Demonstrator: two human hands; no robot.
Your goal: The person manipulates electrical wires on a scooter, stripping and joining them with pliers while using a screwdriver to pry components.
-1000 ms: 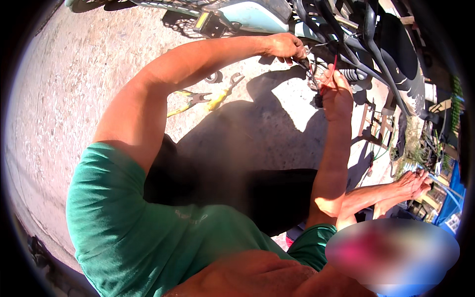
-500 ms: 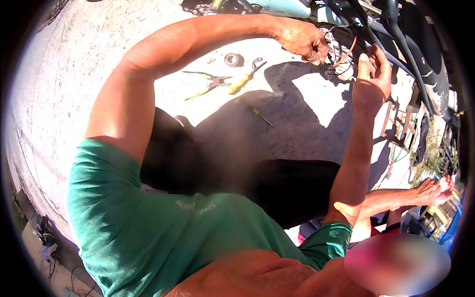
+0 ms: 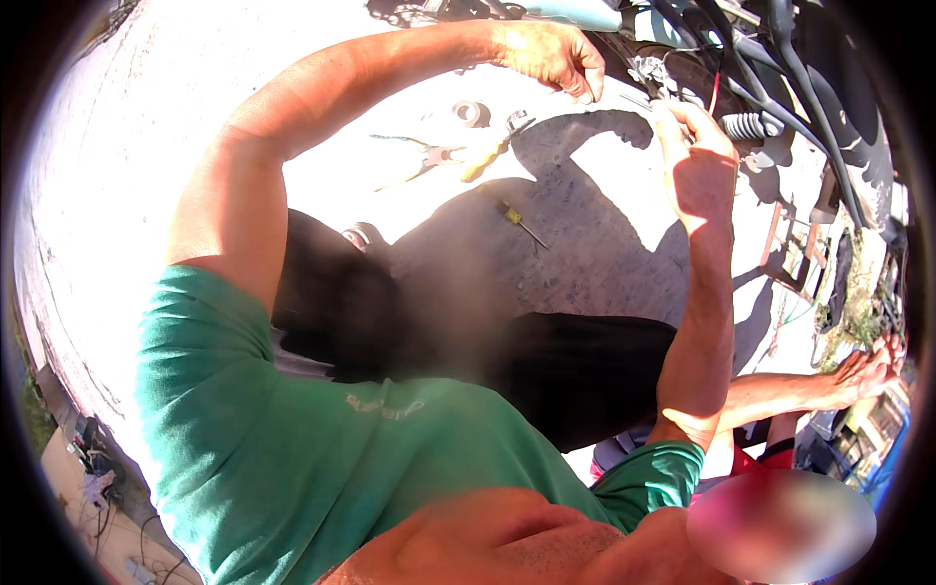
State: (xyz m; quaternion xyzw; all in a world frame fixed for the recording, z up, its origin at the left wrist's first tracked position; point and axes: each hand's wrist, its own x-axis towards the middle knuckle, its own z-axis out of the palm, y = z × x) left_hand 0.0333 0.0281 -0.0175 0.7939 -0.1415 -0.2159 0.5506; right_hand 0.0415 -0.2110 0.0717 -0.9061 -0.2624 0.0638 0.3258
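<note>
My left hand (image 3: 561, 60) is closed, thumb and fingertips curled together above the ground, on something too small to make out. My right hand (image 3: 697, 161) is right and below it, fingers bent around something unclear, beside a thin rod or wire (image 3: 634, 100) and below a red wire (image 3: 716, 88). On the sunlit concrete (image 3: 117, 127) lie pliers (image 3: 441, 156) with yellow-green handles, a yellow-handled tool (image 3: 485, 156), a dark tape roll (image 3: 471, 114) and a small screwdriver (image 3: 522, 222).
A scooter-like vehicle with pale blue panels (image 3: 575, 14), black tubes (image 3: 809, 107) and a coil spring (image 3: 749, 126) stands along the upper right. A co-worker's forearm and hands (image 3: 848, 382) are at the lower right, near clutter. Cables and parts (image 3: 93, 458) lie bottom left.
Since half a second ago, both my hands have shifted left, the left one slightly upward too. The dark connector and wire bundle between them earlier no longer shows clearly.
</note>
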